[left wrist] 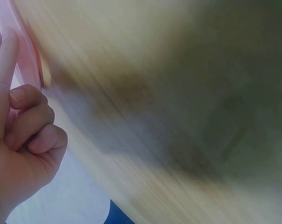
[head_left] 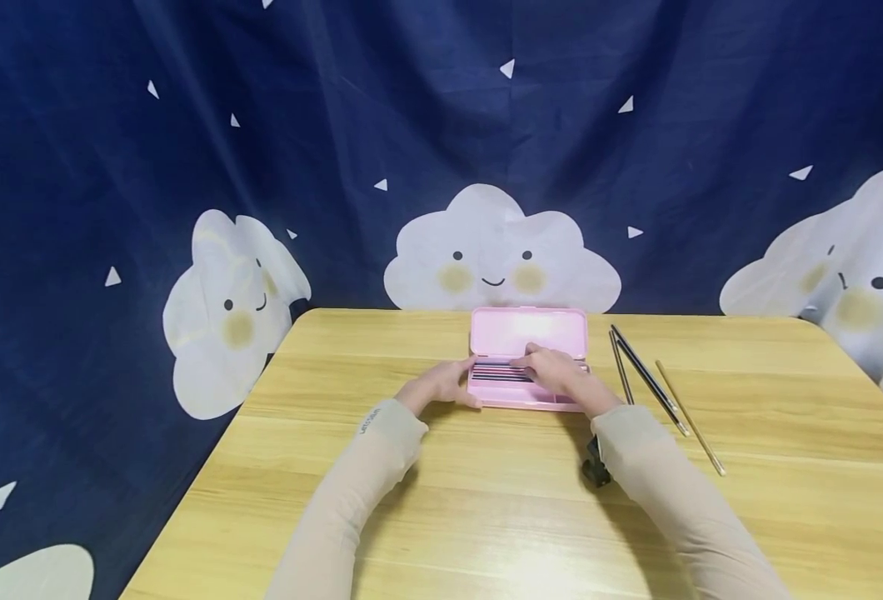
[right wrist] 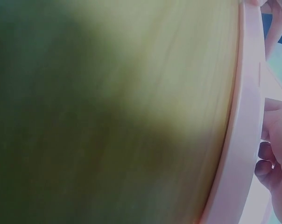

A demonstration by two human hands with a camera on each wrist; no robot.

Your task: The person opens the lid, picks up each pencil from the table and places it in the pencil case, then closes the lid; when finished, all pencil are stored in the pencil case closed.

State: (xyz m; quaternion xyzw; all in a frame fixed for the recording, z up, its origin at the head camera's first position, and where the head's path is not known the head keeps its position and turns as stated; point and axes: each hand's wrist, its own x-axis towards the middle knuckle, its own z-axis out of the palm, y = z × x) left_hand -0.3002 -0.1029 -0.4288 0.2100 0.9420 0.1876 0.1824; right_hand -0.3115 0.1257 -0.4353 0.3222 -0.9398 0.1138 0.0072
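A pink pencil case (head_left: 526, 405) lies with its lid (head_left: 528, 328) raised at the back. Several dark and reddish pencils (head_left: 492, 372) lie side by side in it. My left hand (head_left: 445, 383) grips the left end of the case, one finger (left wrist: 9, 56) stretched along its pink wall and others curled. Over the right half of the case, my right hand (head_left: 554, 369) reaches inside with fingertips at the pencils. In the right wrist view its lower fingers (right wrist: 266, 158) look curled behind the front wall; I cannot tell whether they pinch a pencil.
To the right of the case, dark pencils (head_left: 647, 371) and a tan pencil (head_left: 690, 418) lie slanted on the wooden table (head_left: 501, 508). A small black object (head_left: 596, 463) shows under the right sleeve. Behind the table hangs a dark blue curtain (head_left: 441, 100) with smiling clouds.
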